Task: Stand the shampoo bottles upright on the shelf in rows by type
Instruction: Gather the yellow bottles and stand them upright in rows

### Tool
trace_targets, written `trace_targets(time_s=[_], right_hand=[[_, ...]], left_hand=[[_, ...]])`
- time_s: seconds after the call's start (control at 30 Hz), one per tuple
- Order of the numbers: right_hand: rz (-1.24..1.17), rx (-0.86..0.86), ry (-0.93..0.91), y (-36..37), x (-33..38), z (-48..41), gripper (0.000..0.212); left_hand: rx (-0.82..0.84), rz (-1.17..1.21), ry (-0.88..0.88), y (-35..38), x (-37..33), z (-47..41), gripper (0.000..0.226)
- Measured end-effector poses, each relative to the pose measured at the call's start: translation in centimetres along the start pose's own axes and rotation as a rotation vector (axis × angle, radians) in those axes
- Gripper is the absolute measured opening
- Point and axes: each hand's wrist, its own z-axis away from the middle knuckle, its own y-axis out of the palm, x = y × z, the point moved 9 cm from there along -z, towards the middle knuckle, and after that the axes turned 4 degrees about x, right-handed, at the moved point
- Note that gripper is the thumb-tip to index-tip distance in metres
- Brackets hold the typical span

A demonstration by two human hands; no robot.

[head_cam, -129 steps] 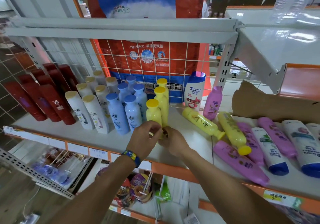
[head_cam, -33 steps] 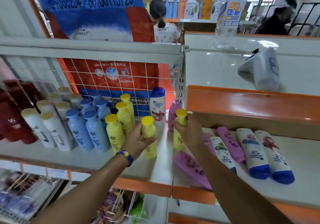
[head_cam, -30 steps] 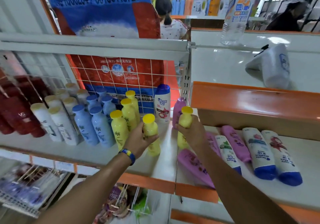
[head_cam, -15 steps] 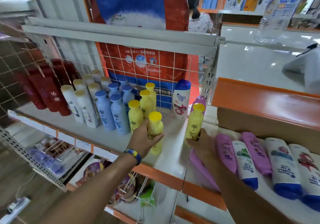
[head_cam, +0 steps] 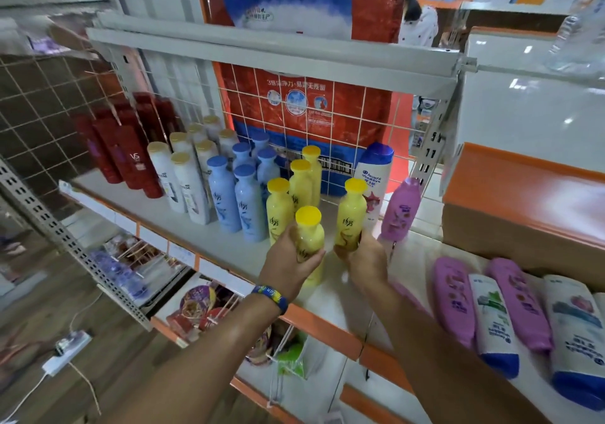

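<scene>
We record the left hand (head_cam: 288, 261) with fingers wrapped around a yellow shampoo bottle (head_cam: 309, 237), which is upright near the front edge of the white shelf (head_cam: 147, 214). The right hand (head_cam: 365, 258) grips a second yellow bottle (head_cam: 352, 215) low on its body, upright, at the first's 2 o'clock. Three further yellow bottles (head_cam: 278, 207) stand in a row at 11 o'clock. Purple bottles (head_cam: 453, 296) lie flat at 4 o'clock.

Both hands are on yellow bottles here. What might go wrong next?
The yellow plastic bottle in the left hand sits near the shelf's orange front edge; a nudge might tip it off. The right hand, gripping a second yellow bottle, is close beside the upright purple bottle and may topple it.
</scene>
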Motion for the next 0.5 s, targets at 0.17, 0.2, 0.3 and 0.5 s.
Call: trace_targets(time_s=[0.17, 0.2, 0.3, 0.5], right_hand=[[0.046, 0.017, -0.003, 1.4, 0.8, -0.6, 0.04], [0.059, 0.023, 0.002, 1.6, 0.9, -0.8, 0.04], [0.06, 0.04, 0.023, 2.2, 1.1, -1.2, 0.041], [0.075, 0.07, 0.036, 3.2, 1.7, -1.9, 0.039]], left_hand=[[0.006, -0.001, -0.026, -0.2, 0.5, 0.1, 0.054], [0.01, 0.003, -0.025, -0.2, 0.5, 0.1, 0.054], [0.014, 0.03, -0.011, -0.3, 0.3, 0.2, 0.052], [0.029, 0.042, -0.013, -0.3, 0.4, 0.2, 0.055]])
